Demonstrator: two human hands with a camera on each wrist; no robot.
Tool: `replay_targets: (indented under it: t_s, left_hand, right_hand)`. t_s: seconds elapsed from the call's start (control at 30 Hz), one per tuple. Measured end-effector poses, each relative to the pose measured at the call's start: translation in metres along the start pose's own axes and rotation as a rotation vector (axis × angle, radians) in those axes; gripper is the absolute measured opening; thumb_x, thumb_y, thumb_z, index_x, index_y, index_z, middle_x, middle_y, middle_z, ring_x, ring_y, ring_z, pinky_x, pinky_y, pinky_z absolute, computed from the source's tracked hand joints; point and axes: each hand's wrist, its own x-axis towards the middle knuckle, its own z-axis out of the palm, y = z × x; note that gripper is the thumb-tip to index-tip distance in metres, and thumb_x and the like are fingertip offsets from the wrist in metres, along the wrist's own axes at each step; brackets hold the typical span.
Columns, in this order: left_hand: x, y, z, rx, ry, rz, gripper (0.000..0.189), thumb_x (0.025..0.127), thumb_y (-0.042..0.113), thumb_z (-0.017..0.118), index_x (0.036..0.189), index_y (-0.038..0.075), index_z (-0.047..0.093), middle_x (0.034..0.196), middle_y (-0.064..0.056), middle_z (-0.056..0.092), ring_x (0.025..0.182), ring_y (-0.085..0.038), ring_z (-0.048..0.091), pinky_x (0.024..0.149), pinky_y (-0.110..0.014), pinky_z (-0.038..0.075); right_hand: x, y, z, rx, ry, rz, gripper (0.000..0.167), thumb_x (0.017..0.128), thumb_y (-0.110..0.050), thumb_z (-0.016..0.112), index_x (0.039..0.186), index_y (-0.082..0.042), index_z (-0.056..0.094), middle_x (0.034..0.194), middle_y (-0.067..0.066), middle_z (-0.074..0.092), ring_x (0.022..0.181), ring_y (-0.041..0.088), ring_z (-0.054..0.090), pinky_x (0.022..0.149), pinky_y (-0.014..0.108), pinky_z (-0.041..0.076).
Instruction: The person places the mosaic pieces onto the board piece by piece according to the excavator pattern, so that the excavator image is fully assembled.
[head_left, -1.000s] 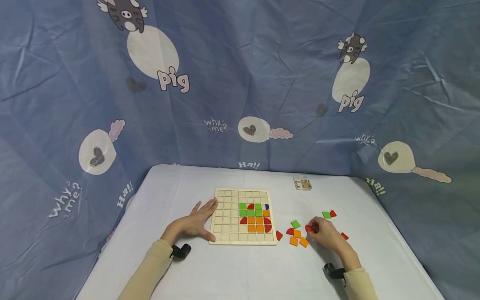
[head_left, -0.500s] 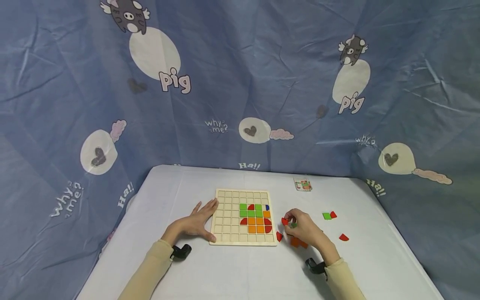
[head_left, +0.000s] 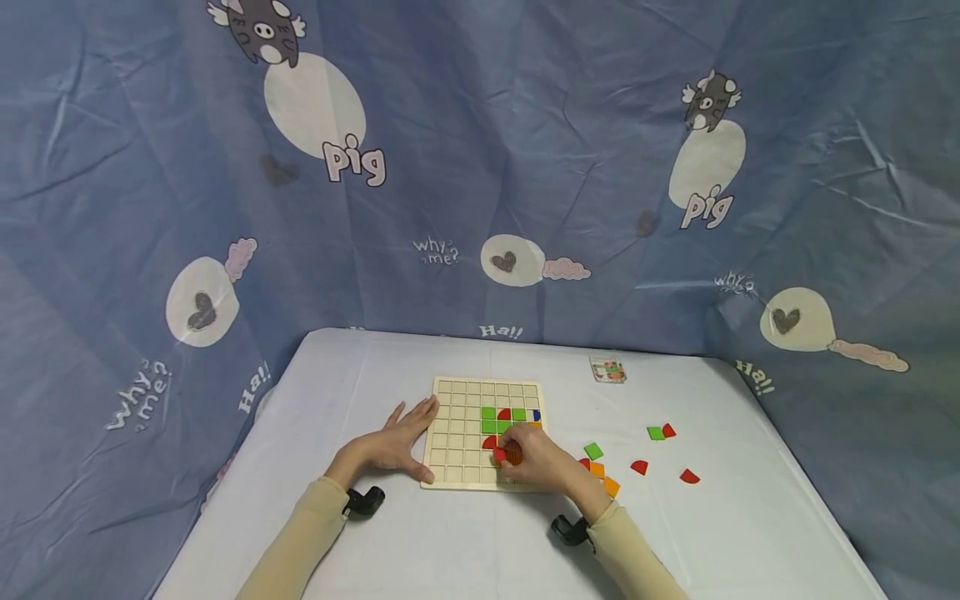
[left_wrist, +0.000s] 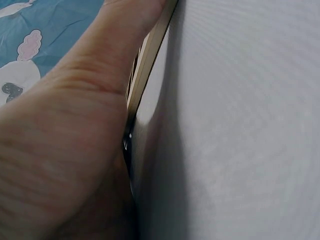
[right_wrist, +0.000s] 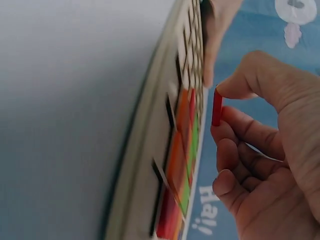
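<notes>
A wooden grid board [head_left: 452, 454] lies on the table, with green, orange, red and blue pieces in its right half. My left hand [head_left: 392, 443] rests at the board's left edge, fingers spread and straight; the left wrist view shows that hand [left_wrist: 75, 110] beside the board's rim. Above the board's lower right part is my right hand [head_left: 536, 458]. Between its thumb and index finger it pinches a thin red quarter-circle tile [right_wrist: 217, 107], held apart from the board surface in the right wrist view. The right hand hides several orange and red pieces on the board.
To the board's right lie loose tiles: a green square [head_left: 593, 451], orange squares [head_left: 611, 487] and red quarter-circles [head_left: 639, 467], [head_left: 689, 477]. A green tile [head_left: 656, 433] touches another red one [head_left: 669, 430]. A small picture card [head_left: 607, 369] lies at the back.
My right hand has carried the red quarter-circle tile leftward from the loose tiles to over the board. My left hand has stayed at the board's left edge.
</notes>
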Motion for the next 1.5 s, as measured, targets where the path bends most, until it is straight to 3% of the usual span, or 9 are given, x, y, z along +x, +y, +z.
replay_targets:
  t_s: [0.2,0.7,1.17,1.33,1.5]
  left_hand:
    - [0.001,0.001,-0.001,0.005,-0.002,0.009,0.132,0.064,0.064,0.079,0.155,0.004,0.004,0.164,-0.009,-0.005,0.151,-0.027,-0.005,0.119,-0.054,-0.012]
    - [-0.002,0.003,-0.002,0.002,0.007,0.029,0.131,0.064,0.064,0.078,0.154,0.002,0.006,0.164,-0.011,-0.002,0.151,-0.029,-0.002,0.119,-0.056,-0.01]
    - [0.0,-0.001,0.001,0.013,0.014,0.043,0.133,0.064,0.064,0.079,0.154,0.002,0.003,0.163,-0.012,-0.005,0.151,-0.03,-0.003,0.119,-0.056,-0.011]
    - [-0.001,0.002,-0.001,0.001,0.01,0.04,0.132,0.065,0.062,0.079,0.154,0.001,0.003,0.163,-0.013,-0.004,0.151,-0.031,-0.004,0.118,-0.057,-0.011]
    - [-0.002,0.003,-0.001,0.003,0.008,0.04,0.131,0.066,0.061,0.079,0.154,0.001,0.003,0.163,-0.013,-0.004,0.151,-0.031,-0.003,0.118,-0.057,-0.01]
  right_hand:
    - [0.008,-0.006,0.012,0.002,-0.025,-0.022,0.023,0.08,-0.019,0.073,0.099,-0.012,0.064,0.092,-0.007,0.058,0.081,0.004,0.052,0.072,0.015,0.05]
    - [0.013,-0.005,0.013,0.028,-0.084,0.05,0.023,0.084,-0.019,0.072,0.105,-0.015,0.066,0.1,-0.006,0.058,0.083,0.005,0.052,0.071,0.016,0.049]
    - [0.012,-0.004,0.015,0.083,-0.041,0.028,0.016,0.087,-0.021,0.073,0.099,-0.013,0.068,0.091,-0.007,0.059,0.078,0.003,0.052,0.067,0.016,0.049]
    - [0.01,-0.002,0.012,0.119,-0.032,0.043,0.018,0.089,-0.024,0.071,0.103,-0.014,0.068,0.096,-0.007,0.061,0.082,0.002,0.055,0.071,0.017,0.051]
    - [-0.002,0.011,-0.003,0.156,0.063,0.055,0.02,0.089,-0.022,0.07,0.106,-0.011,0.068,0.1,-0.005,0.063,0.087,0.007,0.058,0.075,0.023,0.053]
